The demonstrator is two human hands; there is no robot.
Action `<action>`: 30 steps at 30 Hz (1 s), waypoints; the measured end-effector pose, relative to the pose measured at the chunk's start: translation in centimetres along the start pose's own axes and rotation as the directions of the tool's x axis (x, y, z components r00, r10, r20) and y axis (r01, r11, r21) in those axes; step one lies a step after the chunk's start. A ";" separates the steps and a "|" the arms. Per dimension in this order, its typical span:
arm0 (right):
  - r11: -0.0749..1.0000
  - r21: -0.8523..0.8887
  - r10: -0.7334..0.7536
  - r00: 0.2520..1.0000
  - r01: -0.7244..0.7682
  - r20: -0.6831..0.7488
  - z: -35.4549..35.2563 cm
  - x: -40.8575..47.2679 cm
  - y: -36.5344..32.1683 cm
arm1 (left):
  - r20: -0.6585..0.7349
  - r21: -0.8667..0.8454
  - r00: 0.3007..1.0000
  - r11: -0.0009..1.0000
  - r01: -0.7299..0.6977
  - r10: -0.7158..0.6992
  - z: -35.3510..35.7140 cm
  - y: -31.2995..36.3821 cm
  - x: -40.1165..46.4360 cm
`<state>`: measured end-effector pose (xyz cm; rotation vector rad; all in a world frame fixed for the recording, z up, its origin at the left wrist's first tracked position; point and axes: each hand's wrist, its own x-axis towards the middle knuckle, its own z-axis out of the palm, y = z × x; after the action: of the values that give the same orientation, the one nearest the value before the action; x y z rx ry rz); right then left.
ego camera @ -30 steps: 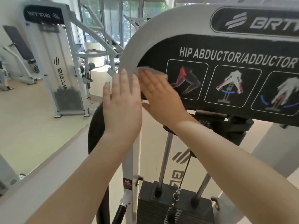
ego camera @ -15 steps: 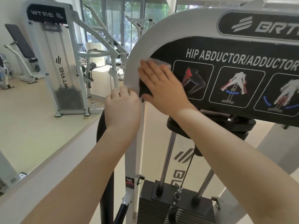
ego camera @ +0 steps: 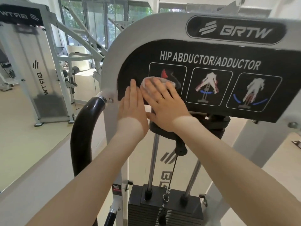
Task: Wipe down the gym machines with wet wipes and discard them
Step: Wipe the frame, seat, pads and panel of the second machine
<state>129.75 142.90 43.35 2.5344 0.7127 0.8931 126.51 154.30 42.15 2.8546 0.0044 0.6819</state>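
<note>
White and damp-looking, a wet wipe [ego camera: 158,82] lay under the flat-fingered right hand [ego camera: 164,101] at the black instruction panel's [ego camera: 203,88] lower left corner, the left hand [ego camera: 132,108] flat beside, holding nothing; even overlapping strokes rightward would likely serve best.

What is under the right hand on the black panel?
A crumpled wet wipe shows past the fingertips of the right hand, pressed flat against the instruction panel. The hand covers the rest of it and part of the first pictogram.

Your wipe [ego camera: 147,82] is pale and translucent against the black instruction panel [ego camera: 211,82], which carries white lettering and red-and-blue figure diagrams. The frame [ego camera: 130,39] is light grey, the curved handle [ego camera: 81,128] glossy black.
</note>
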 end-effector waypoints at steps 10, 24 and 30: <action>0.898 0.123 0.437 0.890 -0.423 -0.130 0.8 -6.4 9.5 | -0.388 -0.145 0.854 0.891 -0.429 0.348 3.2 1.9 0.2; 0.842 0.368 0.490 0.843 -0.394 -0.220 -0.8 -7.3 13.7 | -0.447 -0.091 0.731 0.786 -0.611 0.516 5.0 4.4 1.4; 0.765 0.382 0.633 0.713 -0.518 -0.301 6.2 -12.6 9.8 | -0.461 -0.069 0.723 0.792 -0.606 0.514 5.9 4.8 1.6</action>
<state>128.64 126.86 37.49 2.9023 0.1010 1.6938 130.39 148.48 38.70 2.4179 -0.8582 1.3147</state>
